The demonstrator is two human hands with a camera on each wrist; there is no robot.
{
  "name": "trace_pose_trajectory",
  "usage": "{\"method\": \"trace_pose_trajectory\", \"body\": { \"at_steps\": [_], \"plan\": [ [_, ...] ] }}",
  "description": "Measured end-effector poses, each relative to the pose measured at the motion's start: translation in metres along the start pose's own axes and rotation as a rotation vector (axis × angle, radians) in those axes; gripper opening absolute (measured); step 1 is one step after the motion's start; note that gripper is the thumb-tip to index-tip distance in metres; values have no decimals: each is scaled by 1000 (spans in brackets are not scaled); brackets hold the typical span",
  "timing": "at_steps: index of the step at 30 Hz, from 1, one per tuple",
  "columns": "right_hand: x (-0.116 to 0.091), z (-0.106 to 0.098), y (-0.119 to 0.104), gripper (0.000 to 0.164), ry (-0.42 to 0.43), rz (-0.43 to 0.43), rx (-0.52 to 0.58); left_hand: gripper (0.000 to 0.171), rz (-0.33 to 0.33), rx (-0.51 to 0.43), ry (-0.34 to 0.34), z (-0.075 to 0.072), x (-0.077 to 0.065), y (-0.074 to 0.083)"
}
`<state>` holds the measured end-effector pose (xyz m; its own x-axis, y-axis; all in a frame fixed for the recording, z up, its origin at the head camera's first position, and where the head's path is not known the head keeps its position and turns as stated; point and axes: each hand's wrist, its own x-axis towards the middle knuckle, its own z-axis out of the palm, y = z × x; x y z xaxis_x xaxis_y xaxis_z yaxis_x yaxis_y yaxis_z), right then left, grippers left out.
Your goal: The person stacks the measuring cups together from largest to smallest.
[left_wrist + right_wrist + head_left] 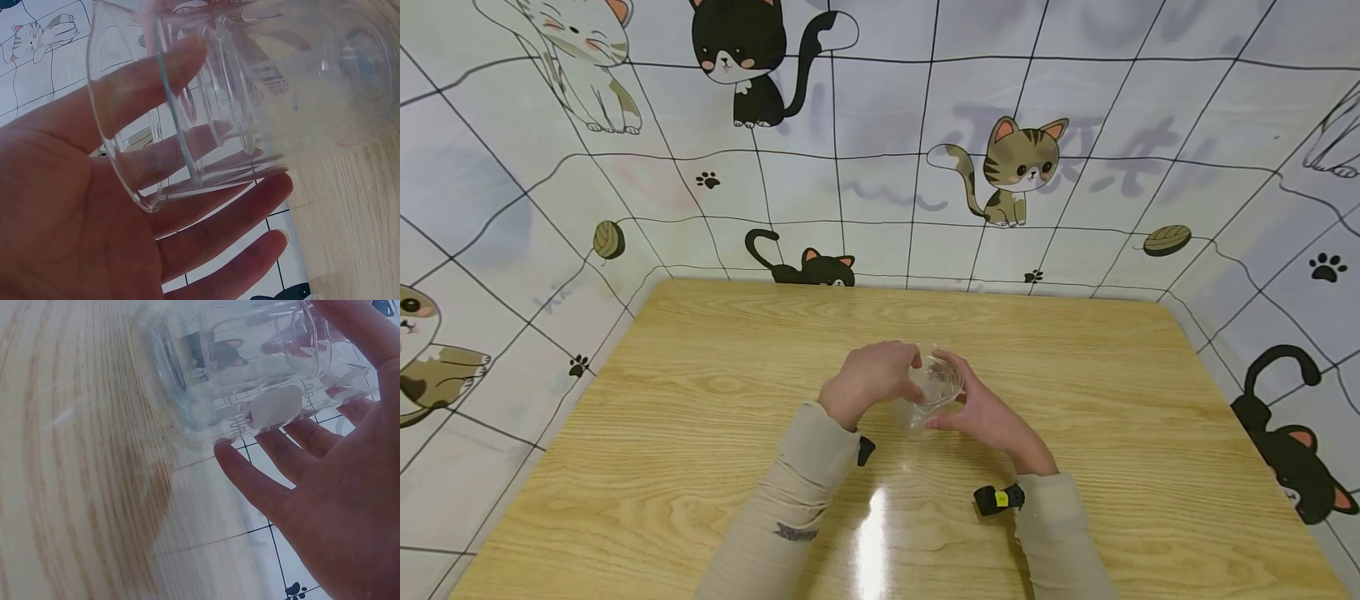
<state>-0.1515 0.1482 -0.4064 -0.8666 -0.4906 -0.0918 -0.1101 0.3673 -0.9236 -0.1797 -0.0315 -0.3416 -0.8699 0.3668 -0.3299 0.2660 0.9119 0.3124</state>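
Near the middle of the table a clear glass beaker (938, 385) is between the two hands. Its side carries white printed markings and a blank white patch (276, 406) in the right wrist view. Several glass rims overlap at the upper end in the left wrist view, as if a second glass vessel (125, 125) sits inside; the clear glass makes this hard to tell. From the left, the left hand (880, 379) grips the rim end with thumb and fingers. The right hand (981, 408) holds the beaker's right side, thumb toward the near side and fingers behind.
A wood-grain table (700, 467) lies under both arms. Behind it and at both sides hangs a white cloth (880, 192) with grid lines and cartoon cats. Small black devices are strapped at the wrists, one with a yellow label (1002, 498).
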Motion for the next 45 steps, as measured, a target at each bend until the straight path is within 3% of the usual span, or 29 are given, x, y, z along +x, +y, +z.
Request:
{"method": "trace_pose_trajectory", "body": {
  "at_steps": [28, 37, 45],
  "plan": [
    [0, 0, 1, 93, -5, -19, 5, 44, -1, 109, 16, 4, 1, 4],
    [-1, 0, 0, 91, -9, 6, 11, 44, 11, 48, 27, 8, 0, 1],
    [-1, -1, -1, 92, -15, 25, 19, 44, 82, -57, 90, 16, 2, -7]
  ]
}}
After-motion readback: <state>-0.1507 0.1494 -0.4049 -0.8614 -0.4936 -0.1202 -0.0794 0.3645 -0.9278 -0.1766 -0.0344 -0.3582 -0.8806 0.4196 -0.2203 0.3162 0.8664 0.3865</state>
